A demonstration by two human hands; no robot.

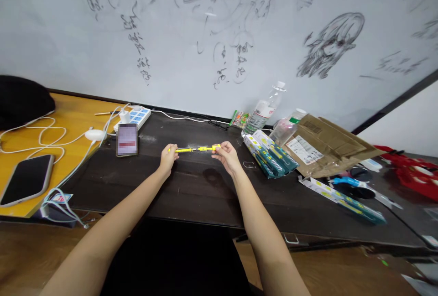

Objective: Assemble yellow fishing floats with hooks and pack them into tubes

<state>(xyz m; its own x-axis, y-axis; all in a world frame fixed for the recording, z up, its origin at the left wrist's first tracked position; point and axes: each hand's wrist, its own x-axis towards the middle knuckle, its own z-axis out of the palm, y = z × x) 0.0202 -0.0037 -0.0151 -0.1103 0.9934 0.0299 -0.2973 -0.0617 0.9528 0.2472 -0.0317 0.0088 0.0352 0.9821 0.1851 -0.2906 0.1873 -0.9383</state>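
A slim yellow stick with clear and dark sections is held level above the dark tabletop, stretched between both hands. My left hand is closed around its left end, fingers pinched. At the opposite end, my right hand grips a brighter yellow piece between thumb and fingers. The stick's exact kind is too small to make out. Beyond my right hand lie several long green-and-white boxes with yellow pictures on them. A small wire loop rests on the table between that hand and the boxes.
On the right stand a water bottle, a second clear bottle, a brown parcel and one separate long box. Leftward are a power strip, a propped phone, a flat phone and loose white cables.
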